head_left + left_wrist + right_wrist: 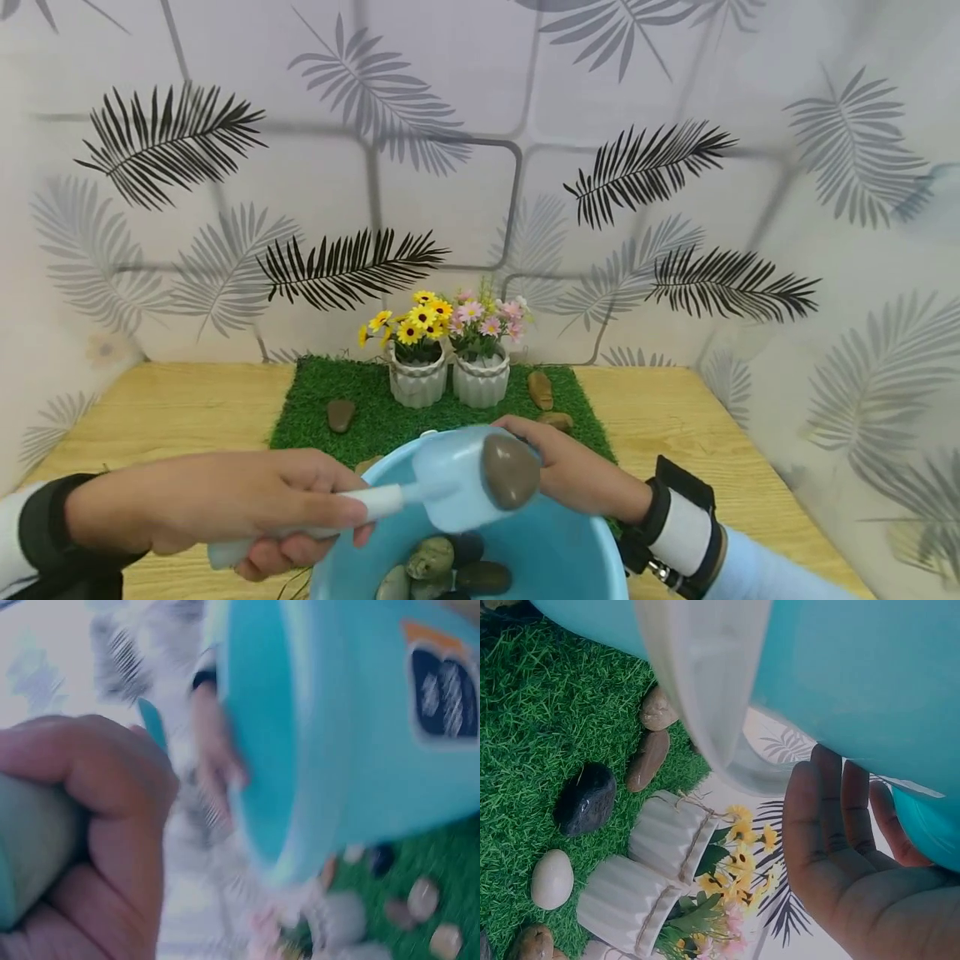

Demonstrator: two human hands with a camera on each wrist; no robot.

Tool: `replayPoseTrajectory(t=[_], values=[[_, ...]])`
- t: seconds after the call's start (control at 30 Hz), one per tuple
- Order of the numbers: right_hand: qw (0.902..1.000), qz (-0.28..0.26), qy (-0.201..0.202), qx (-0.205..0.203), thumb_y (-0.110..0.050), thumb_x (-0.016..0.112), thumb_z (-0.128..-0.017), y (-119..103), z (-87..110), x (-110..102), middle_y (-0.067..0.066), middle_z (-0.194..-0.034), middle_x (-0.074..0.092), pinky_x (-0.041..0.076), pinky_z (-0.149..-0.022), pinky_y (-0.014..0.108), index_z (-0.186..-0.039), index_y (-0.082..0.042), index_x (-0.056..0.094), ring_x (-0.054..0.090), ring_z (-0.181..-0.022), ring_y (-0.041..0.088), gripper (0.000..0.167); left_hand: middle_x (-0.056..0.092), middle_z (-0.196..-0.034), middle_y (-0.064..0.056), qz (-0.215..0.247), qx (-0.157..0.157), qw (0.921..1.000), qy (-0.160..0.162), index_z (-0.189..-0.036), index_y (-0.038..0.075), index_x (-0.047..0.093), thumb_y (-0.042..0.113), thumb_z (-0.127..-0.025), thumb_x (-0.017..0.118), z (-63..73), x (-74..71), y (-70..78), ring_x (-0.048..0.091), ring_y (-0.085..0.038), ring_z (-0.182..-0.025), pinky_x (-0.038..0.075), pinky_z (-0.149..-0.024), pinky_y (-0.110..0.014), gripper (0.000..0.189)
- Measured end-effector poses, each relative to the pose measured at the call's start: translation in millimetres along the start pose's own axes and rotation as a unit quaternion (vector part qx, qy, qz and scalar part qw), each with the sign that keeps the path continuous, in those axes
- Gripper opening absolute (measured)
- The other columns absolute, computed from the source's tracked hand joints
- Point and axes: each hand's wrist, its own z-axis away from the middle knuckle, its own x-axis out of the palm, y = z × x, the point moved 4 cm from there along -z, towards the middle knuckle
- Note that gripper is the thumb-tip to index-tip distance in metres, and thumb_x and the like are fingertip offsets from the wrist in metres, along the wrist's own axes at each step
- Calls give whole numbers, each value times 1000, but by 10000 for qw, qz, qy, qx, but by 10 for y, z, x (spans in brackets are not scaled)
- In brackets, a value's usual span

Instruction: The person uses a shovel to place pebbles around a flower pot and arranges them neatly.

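My left hand [247,500] grips the pale handle of a light blue toy shovel [442,475], held above the bucket's mouth. On its blade lies a smooth brown stone [510,472]. In the left wrist view, curled fingers [112,802] wrap the thick handle. The light blue bucket [600,546] has several stones [431,558] inside. My right hand [573,467] holds the bucket's far right rim, partly behind the shovel. In the right wrist view its fingers [806,817] lie along the outer wall, beside the pale bucket handle [705,690].
A green turf mat [322,429] covers part of the wooden table [202,400]. Behind the bucket stand two white flower pots [417,383], one with yellow flowers, one with pink. Loose stones [341,414] lie on the turf, including a black stone [586,799] near the pots.
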Motion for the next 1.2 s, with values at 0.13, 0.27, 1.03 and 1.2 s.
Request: replayPoseTrajectory(t=[0.13,0.27,1.03,1.2], values=[[9996,223,104,98,-34,53,-96,1,21,-28,8,-124,58,48,-90,34,-134,-12,45,58,-113,25,44,39,-65,8,-221,-36,9968,771,-103,4,51,29,-102,40,181,-373,-30,30,-3,-49,24,-45,-20,27],[9994,244,160,174,-35,53,-96,17,37,-43,9,-123,58,49,-87,32,-133,-10,45,59,-110,24,45,37,-64,8,-609,-202,9877,1428,-100,7,50,28,-103,37,232,-720,-148,31,-2,-49,25,-46,-18,26],[9999,-38,30,128,-32,54,-96,21,4,11,10,-125,57,49,-88,29,-135,-10,44,58,-113,26,46,38,-53,4,-2289,-1093,9097,3289,-80,1,58,14,-100,41,-323,-1422,-1069,30,-5,-42,30,-44,-20,30],[9999,13,60,151,-32,54,-96,23,15,1,10,-126,57,49,-88,29,-135,-11,44,58,-113,26,46,37,-57,1,-4287,-1462,8213,3468,-72,3,50,12,-97,50,-360,-1330,-1012,32,-10,-47,29,-46,-22,26]])
